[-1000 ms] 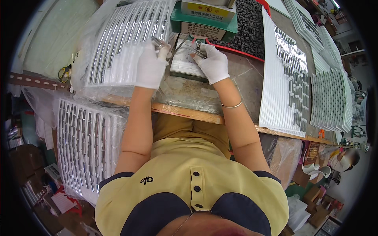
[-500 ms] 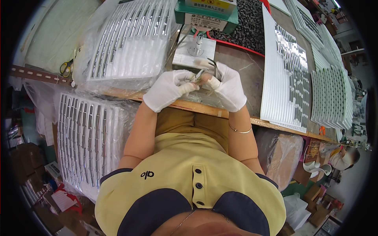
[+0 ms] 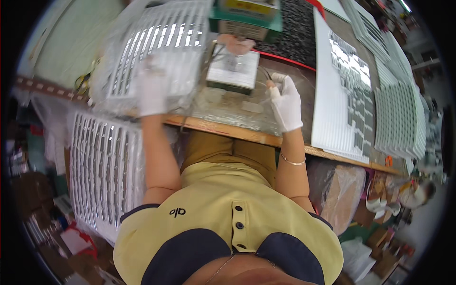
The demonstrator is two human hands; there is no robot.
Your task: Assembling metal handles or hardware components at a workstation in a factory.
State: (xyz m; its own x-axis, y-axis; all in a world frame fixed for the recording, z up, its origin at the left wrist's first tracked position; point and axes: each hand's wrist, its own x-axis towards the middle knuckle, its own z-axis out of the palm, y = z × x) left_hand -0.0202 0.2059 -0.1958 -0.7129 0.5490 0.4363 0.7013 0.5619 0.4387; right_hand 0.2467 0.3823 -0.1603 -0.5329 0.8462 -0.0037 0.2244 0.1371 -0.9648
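My left hand (image 3: 153, 90), in a white glove, is over the near part of the upper-left white ribbed tray (image 3: 183, 64), which holds rows of shiny metal tubes (image 3: 159, 35). Motion smears its fingers, so what they hold, if anything, cannot be made out. My right hand (image 3: 287, 103), gloved with some bare fingertips showing, is closed above the bench, right of a white-topped block (image 3: 233, 71). A thin dark curved metal tool (image 3: 264, 72) sticks out of its fingers; its full shape is hidden. Behind the block stands a green machine (image 3: 244, 26).
Many small black parts (image 3: 289, 35) fill a red-edged tray beyond the bench. At right lies a white ribbed tray (image 3: 327, 104) with metal tubes, beside stacked trays (image 3: 401, 118). Another loaded tray (image 3: 102, 166) sits lower left. Yellow-handled scissors (image 3: 83, 83) lie far left. The wooden bench edge (image 3: 228, 130) crosses before me.
My hands have parted from over the bench front. The left has swung left to the tube tray; the right has shifted slightly right with the dark tool. The metal tube between them no longer shows there.
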